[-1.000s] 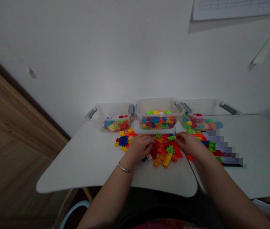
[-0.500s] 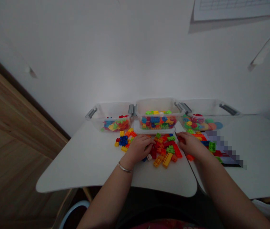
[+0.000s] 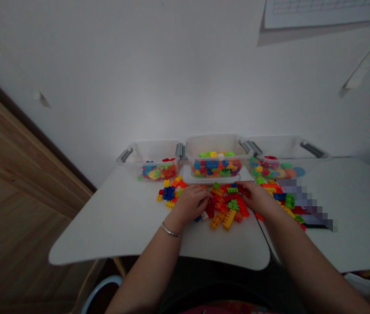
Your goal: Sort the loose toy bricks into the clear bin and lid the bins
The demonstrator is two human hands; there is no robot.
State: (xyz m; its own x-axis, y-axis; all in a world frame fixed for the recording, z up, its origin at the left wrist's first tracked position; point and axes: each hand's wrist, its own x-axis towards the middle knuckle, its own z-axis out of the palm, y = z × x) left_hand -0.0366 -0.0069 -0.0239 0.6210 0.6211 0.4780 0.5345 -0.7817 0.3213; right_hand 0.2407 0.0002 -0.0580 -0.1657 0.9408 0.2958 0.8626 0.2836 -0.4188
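My left hand rests at the left side of a loose pile of toy building blocks. Its fingers are curled against a dark red building block, which they partly cover. On the pile's right side, my right hand has its fingers closed on another dark red building block, mostly hidden by the fingertips. Between the hands lie red, orange, green and yellow blocks. A yellow block lies at the pile's near edge, and a blue block sits left of my left hand.
Three clear bins stand along the wall: a left bin, a middle bin and a right bin, each holding colourful pieces. More blocks lie by a dark flat, partly pixelated object to the right. A seam divides the white tabletop.
My right hand has shifted slightly left and away from me, toward the pile, uncovering blocks near its wrist. My left hand stays in place.
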